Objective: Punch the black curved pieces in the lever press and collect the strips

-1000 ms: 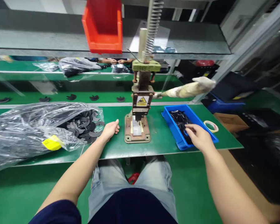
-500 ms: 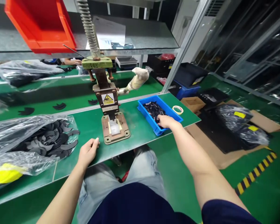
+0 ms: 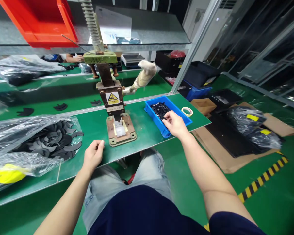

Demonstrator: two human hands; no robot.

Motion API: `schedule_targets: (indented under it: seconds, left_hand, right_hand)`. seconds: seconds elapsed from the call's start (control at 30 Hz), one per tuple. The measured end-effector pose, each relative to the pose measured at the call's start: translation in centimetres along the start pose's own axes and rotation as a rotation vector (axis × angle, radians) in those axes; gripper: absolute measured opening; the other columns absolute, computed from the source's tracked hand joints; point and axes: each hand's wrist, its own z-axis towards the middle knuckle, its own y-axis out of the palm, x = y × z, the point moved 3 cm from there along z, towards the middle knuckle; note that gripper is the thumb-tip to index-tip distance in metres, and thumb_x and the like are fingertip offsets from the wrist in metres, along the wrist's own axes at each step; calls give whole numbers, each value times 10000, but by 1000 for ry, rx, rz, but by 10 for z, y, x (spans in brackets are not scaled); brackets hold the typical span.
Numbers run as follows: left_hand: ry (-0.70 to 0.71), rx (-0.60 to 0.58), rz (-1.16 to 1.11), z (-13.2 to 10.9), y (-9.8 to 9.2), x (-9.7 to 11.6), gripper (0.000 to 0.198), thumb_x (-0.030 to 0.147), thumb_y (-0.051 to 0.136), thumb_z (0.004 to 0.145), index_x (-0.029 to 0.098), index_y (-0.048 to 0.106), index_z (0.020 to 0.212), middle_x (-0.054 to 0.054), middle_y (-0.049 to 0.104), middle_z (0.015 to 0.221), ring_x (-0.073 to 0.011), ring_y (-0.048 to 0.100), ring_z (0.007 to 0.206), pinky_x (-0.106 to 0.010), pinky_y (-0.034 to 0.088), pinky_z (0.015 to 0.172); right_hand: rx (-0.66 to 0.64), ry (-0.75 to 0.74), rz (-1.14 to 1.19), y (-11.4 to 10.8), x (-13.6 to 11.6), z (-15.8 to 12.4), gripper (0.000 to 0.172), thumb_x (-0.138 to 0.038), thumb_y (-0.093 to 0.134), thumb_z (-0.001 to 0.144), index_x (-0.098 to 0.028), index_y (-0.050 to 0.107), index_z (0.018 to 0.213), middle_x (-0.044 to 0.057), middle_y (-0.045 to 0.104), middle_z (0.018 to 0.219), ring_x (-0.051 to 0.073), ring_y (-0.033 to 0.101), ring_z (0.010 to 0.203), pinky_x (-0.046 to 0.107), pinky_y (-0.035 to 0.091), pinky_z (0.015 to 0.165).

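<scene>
My left hand [image 3: 94, 155] rests at the table's front edge, fingers curled closed, and nothing shows in it. My right hand [image 3: 174, 124] is over the near end of a blue tray [image 3: 161, 129], thumb and fingers pinched together; what they hold, if anything, is too small to make out. Small black pieces [image 3: 159, 110] lie heaped in the tray. Between my hands stands a hand press [image 3: 112, 98] with a warning label and a cloth-wrapped handle [image 3: 144, 75]. A pale block [image 3: 120, 129] sits on its base plate, under the ram.
On the left, a clear plastic bag [image 3: 7, 135] spills curved black pieces [image 3: 54, 140]. A tape roll [image 3: 187, 111] lies beyond the tray. A red bin [image 3: 46, 29] sits on the shelf above. At the far table shows another person's hand [image 3: 74, 58]. Bags and cardboard [image 3: 225, 163] cover floor at right.
My right hand has lifted slightly out of the pieces and back toward me, its fingers pinched. My left hand stays at the table edge, its thumb more folded in. The view has tilted slightly.
</scene>
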Motion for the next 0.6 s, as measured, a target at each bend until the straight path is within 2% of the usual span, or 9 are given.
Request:
schedule_targets:
  seconds: [0.13, 0.2, 0.3, 0.43, 0.6]
  left_hand:
    - [197, -29, -132, -13, 11, 53, 295, 478, 644, 1005, 232, 697, 1158, -65, 726, 1043, -204, 695, 911, -345, 580, 858]
    - [307, -79, -174, -20, 18, 79, 278, 442, 679, 1001, 238, 691, 1189, -68, 721, 1043, -190, 690, 873, -343, 587, 828]
    - [465, -133, -231, -28, 24, 105, 297, 356, 720, 996, 245, 675, 1268, -60, 723, 1022, -162, 671, 802, -331, 582, 768]
    - [580, -146, -257, -34, 24, 113, 256, 256, 724, 1001, 245, 692, 1255, -72, 744, 1045, -162, 686, 844, -318, 581, 749]
    - [553, -139, -247, -40, 20, 108, 197, 251, 728, 1003, 256, 712, 1200, -83, 766, 1063, -181, 716, 905, -326, 596, 749]
  right_hand:
    - [12, -257, 211, 35, -70, -34, 156, -342, 638, 979, -223, 683, 1070, 51, 706, 1037, 154, 667, 936, 350, 602, 875]
    - [-4, -360, 297, 53, -97, -47, 194, -327, 643, 984, -244, 692, 1152, 56, 715, 1053, 163, 677, 973, 358, 610, 889]
    - [-28, -464, 389, 76, -122, -59, 354, -285, 647, 983, -251, 626, 1335, 58, 722, 1048, 164, 689, 952, 363, 626, 877]
    - [-63, -536, 443, 93, -133, -63, 432, -254, 643, 984, -257, 558, 1408, 49, 727, 1042, 156, 699, 923, 354, 640, 865]
    - [-76, -562, 443, 105, -136, -69, 458, -266, 639, 989, -272, 520, 1431, 41, 728, 1033, 155, 706, 902, 351, 652, 834]
